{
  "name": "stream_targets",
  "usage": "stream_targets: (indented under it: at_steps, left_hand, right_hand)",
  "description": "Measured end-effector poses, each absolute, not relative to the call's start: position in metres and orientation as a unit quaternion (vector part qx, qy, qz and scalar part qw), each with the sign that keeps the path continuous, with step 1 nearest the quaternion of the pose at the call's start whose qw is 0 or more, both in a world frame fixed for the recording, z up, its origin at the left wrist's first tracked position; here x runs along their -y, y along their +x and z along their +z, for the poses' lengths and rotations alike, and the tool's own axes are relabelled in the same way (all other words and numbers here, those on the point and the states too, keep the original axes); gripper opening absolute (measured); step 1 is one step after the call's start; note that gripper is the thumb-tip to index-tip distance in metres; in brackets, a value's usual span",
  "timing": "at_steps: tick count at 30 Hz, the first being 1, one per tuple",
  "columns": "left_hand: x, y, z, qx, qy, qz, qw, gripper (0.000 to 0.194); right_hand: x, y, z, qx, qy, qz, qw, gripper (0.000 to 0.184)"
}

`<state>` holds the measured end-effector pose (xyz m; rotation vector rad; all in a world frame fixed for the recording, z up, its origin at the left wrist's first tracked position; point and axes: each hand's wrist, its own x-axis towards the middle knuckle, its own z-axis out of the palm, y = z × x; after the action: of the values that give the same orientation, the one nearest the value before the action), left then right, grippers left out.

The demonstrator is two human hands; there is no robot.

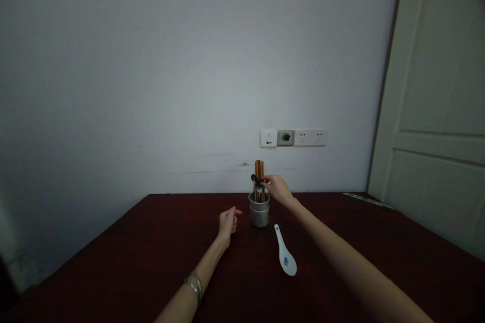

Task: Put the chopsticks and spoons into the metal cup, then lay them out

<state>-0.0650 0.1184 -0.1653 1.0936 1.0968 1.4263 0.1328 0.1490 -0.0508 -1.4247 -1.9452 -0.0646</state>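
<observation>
A small metal utensil holder (259,213) stands on the dark red table (113,262), with wooden chopsticks (259,169) and a metal spoon (255,179) sticking out of it. My right hand (278,189) is over the holder's right rim, fingers pinched on the metal spoon's handle. My left hand (228,222) rests on the table just left of the holder, fingers loosely curled and holding nothing. A white ceramic spoon (285,256) with a blue mark lies on the table to the right of the holder, under my right forearm.
A pale wall rises behind the table, with a row of sockets (293,138) above the holder. A white door (435,111) stands at the right. Bracelets ring my left wrist (194,283).
</observation>
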Motion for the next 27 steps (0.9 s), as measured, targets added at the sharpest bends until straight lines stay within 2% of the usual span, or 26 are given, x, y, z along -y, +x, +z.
stream_targets:
  at_steps: [9,14,18,21,27]
  left_hand:
    - [-0.116,-0.064,-0.164,-0.446,0.458,0.589,0.495,0.038]
    - [-0.114,-0.062,-0.162,-0.455,0.471,0.583,0.48,0.041]
    - [-0.115,-0.062,-0.164,-0.465,0.475,0.579,0.472,0.044]
    - [-0.117,-0.063,-0.167,-0.462,0.469,0.587,0.471,0.047]
    - [-0.116,-0.062,-0.169,-0.454,0.478,0.583,0.474,0.042]
  right_hand:
    - [-0.143,0.155,-0.043,0.744,-0.54,-0.019,0.393,0.027]
    - [-0.126,0.183,-0.062,0.732,-0.544,0.024,0.409,0.033]
    - [-0.104,0.207,-0.096,0.74,-0.573,0.044,0.349,0.036]
    - [-0.084,0.219,-0.123,0.77,-0.568,0.063,0.285,0.045]
    - [-0.054,0.231,-0.163,0.785,-0.579,0.059,0.213,0.055]
